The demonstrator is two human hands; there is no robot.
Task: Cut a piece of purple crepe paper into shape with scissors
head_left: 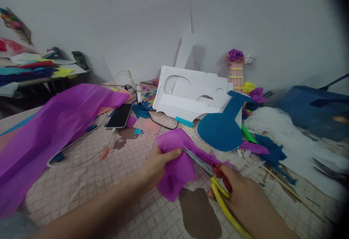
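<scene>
Crumpled purple crepe paper is pinched in my left hand, thumb on top, over the middle of the table. My right hand grips a pair of scissors with yellow and red handles. Their blades point left and lie against the purple paper, close to my left thumb. A narrow part of the paper trails behind the blades toward my right fingers. Just beyond the paper lies a blue guitar-shaped cutout. A turquoise strip rests to its left.
A long purple sheet drapes across the left side, near a phone with a white cable. White cardboard pieces lean at the back. Right are white fibres, wooden sticks and dark pliers-like jaws.
</scene>
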